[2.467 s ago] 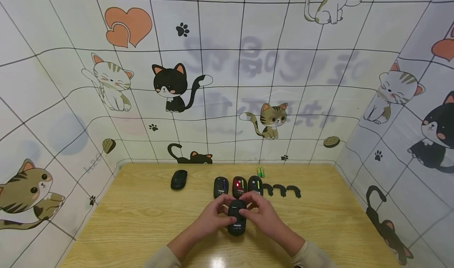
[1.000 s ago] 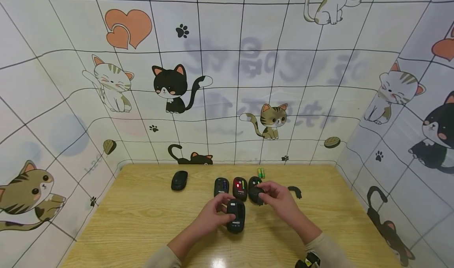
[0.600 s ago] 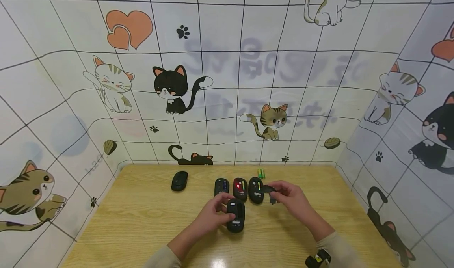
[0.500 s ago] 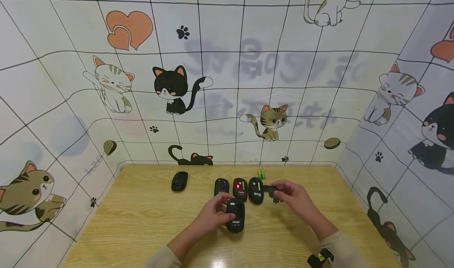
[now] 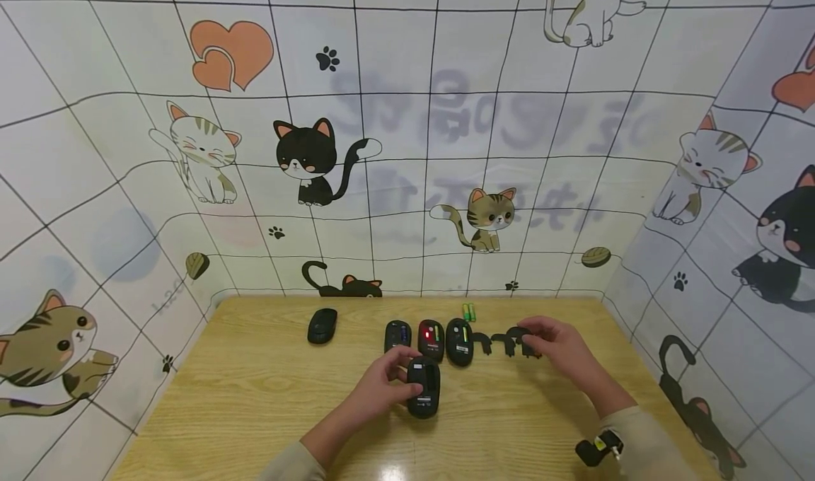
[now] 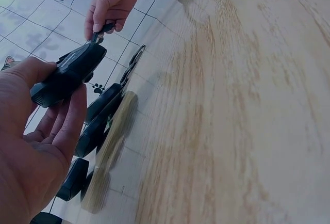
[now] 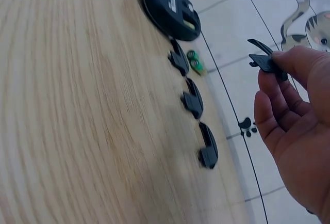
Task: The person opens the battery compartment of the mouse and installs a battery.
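My left hand (image 5: 385,390) grips an upturned black computer mouse (image 5: 428,400), its thumb on the underside and its fingers along the far edge. An open battery bay shows in that underside. To the right, my right hand (image 5: 559,345) pinches a black mouse battery cover (image 7: 267,63) between thumb and fingers. In the right wrist view this cover is raised above the table. Lying in a row near it are more battery covers, a near one (image 7: 179,58), a middle one (image 7: 192,98) and an end one (image 7: 208,146).
Upturned black mice stand in a row: one (image 5: 397,332), one with a red light (image 5: 431,346), and one with a battery showing (image 5: 460,345). Behind them lie green batteries (image 5: 468,313). Farther left is an upright black mouse (image 5: 322,325). A cat-print curtain (image 5: 407,134) encloses the wooden table (image 5: 305,396).
My right hand has left the mouse in my left hand and moved right, carrying a battery cover past the row of covers. The left hand still holds its mouse in about the same place.
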### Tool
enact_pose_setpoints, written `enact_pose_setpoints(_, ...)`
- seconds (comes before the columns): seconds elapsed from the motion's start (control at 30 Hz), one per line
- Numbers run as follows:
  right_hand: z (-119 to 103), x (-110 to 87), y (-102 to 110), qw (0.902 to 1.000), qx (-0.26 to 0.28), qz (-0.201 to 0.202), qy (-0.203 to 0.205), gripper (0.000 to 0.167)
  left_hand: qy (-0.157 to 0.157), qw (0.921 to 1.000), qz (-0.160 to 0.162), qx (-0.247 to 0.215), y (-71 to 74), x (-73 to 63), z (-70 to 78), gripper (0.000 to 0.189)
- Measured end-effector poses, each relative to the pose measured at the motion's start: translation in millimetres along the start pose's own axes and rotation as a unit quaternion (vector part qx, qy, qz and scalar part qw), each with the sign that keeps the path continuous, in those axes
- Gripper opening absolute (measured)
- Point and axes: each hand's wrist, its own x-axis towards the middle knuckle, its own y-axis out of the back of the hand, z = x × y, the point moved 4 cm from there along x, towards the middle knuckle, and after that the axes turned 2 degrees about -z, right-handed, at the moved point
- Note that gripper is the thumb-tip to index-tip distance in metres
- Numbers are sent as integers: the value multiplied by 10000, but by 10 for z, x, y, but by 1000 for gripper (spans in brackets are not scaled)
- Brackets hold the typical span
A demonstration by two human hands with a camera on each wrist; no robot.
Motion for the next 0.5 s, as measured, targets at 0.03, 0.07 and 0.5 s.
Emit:
enact_pose_setpoints(0.03,29,6,32,10000,-26,18,-23,30,2,10000,2,12,0,0,1,51)
enact_pose_setpoints(0.07,57,11,67,10000,-68,14,-21,31,7,10000,4,23,0,-1,1,51)
enact_pose_setpoints(0.5,565,73,451,9989,-462,34,-124,32,-17,10000,-8,-9,1,-11,-2,52)
